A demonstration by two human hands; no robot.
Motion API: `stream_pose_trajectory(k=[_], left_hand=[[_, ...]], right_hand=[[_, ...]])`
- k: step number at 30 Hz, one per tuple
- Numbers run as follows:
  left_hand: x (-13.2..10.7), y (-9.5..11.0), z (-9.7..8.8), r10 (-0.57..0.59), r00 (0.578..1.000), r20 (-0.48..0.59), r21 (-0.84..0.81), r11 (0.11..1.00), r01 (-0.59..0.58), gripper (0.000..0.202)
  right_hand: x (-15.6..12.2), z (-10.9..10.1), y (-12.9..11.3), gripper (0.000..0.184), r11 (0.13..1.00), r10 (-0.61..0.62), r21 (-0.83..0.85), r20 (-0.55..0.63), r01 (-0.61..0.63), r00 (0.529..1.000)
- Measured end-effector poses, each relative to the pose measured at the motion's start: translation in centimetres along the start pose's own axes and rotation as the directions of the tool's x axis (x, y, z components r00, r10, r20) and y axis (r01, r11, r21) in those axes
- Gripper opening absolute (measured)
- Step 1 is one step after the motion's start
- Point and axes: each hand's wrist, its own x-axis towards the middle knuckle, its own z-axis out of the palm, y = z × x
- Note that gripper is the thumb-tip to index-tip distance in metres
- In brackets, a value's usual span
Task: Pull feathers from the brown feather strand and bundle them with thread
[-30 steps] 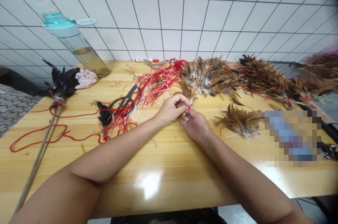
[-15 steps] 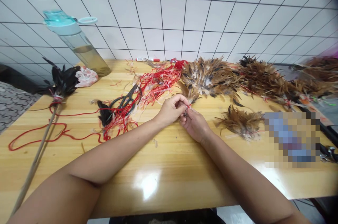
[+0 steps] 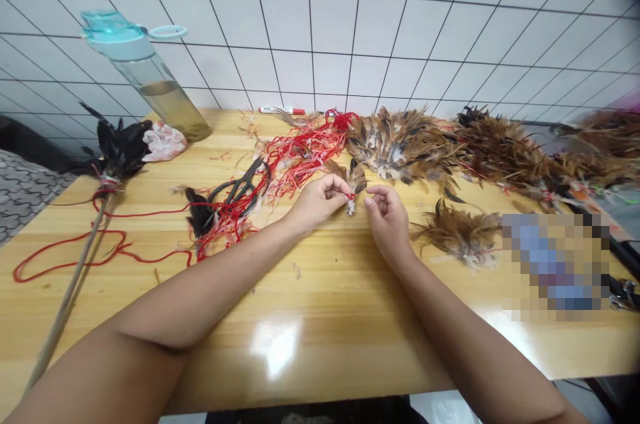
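My left hand (image 3: 317, 201) pinches a small brown feather bundle (image 3: 353, 183) tied with red thread, holding it just above the wooden table (image 3: 320, 291). My right hand (image 3: 387, 214) sits a little to the right of the bundle, its fingers curled in a pinch, apparently on a thin red thread end I can barely see. A tangle of red threads (image 3: 300, 154) lies just behind my left hand. A loose brown feather tuft (image 3: 457, 234) lies to the right of my right hand.
Black scissors (image 3: 237, 187) lie in the red threads. A stick with black feathers (image 3: 107, 167) and red cord (image 3: 75, 254) is at left. A water bottle (image 3: 150, 81) stands by the tiled wall. Brown feather piles (image 3: 405, 144) run along the back right.
My hands have come apart: the right hand moved right off the bundle, which my left hand lifted slightly. The view shifted a little downward.
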Motion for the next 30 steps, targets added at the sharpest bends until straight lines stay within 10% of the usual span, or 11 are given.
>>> stream_pose_trajectory(k=[15,30], left_hand=[[-0.61,-0.12,0.15,-0.088,0.984,0.157,-0.029,0.995,0.094,0.012],[0.09,-0.79,-0.81,-0.037,0.991,0.131,-0.023,0.999,0.041,0.019]], right_hand=[[-0.08,-0.6,-0.46,0.017,0.842,-0.215,-0.455,0.21,0.29,0.954],[0.33,-0.57,-0.11,0.012,0.852,-0.221,-0.385,0.349,0.354,0.911]])
